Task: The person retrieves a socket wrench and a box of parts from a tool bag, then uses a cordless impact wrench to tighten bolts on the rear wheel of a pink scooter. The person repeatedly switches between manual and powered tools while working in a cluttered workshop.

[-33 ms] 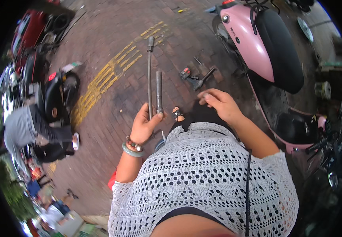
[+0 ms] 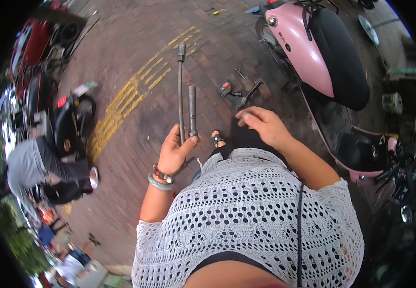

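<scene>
My left hand (image 2: pixel 174 149) is closed around two metal tools held upright side by side. One is a long thin socket wrench (image 2: pixel 181 91) with a hex socket at its top end. The other is a shorter, thicker steel socket tube (image 2: pixel 192 110), pressed under my thumb. My right hand (image 2: pixel 263 126) hovers over my dark trousers with its fingers loosely bent and nothing visible in them. Beyond it on the bricks lies a dark cordless power wrench (image 2: pixel 239 98) with a red part and a long socket. A small metal bit (image 2: pixel 239 73) rests near that tool.
A pink scooter (image 2: pixel 304 53) with a black seat stands at my right. Parked on the left are a black scooter (image 2: pixel 66 120) and other vehicles, with a person in grey (image 2: pixel 28 161) bending there. Yellow stripes (image 2: pixel 136 91) cross the brick pavement (image 2: pixel 116 177).
The view has shifted slightly. My right hand has moved a little to the left and is less blurred. My left hand keeps its hold on both tools.
</scene>
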A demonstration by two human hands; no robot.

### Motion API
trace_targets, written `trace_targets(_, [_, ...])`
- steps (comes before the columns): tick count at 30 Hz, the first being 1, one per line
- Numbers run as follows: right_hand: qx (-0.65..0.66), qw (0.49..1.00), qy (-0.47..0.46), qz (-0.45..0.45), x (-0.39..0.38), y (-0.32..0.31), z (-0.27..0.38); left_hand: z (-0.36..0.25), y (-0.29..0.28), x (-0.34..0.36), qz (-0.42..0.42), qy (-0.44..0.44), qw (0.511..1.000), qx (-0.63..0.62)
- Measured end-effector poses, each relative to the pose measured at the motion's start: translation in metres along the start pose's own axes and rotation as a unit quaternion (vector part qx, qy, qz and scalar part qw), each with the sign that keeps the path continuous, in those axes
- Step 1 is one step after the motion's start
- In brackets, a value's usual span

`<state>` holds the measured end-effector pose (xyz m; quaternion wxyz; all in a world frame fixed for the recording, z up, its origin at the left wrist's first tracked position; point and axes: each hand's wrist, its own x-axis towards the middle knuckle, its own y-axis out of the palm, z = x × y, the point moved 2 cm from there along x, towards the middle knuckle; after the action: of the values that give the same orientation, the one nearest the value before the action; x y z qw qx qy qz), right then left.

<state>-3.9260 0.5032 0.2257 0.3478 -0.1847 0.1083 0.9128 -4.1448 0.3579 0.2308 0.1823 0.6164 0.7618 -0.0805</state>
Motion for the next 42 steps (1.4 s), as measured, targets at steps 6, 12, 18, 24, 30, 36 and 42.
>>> trace_targets(6, [0.082,0.996,0.016,-0.039,0.128,0.032,0.02,-0.035,-0.067,0.125,0.078,-0.036,0.996,0.028])
trace_targets(12, [0.256,0.964,-0.034,-0.066,0.27,0.031,0.073,-0.091,-0.122,0.258,0.124,-0.001,0.931,0.342])
trace_targets(18, [0.43,0.883,0.045,-0.184,0.394,0.009,0.119,-0.16,-0.142,0.378,0.194,0.15,0.775,0.583])
trace_targets(24, [0.549,0.772,0.014,-0.32,0.477,-0.023,0.136,-0.173,-0.155,0.499,0.258,0.189,0.771,0.551])
trace_targets(30, [0.643,0.612,-0.12,-0.444,0.52,-0.036,0.136,-0.157,-0.152,0.609,0.471,-0.036,0.811,0.344])
trace_targets(36, [0.623,0.528,-0.159,-0.555,0.51,-0.042,0.156,-0.191,-0.096,0.636,0.494,-0.319,0.8,0.119])
trace_targets(42, [0.511,0.471,-0.146,-0.704,0.48,-0.055,0.078,-0.145,-0.042,0.669,0.497,-0.243,0.82,0.149])
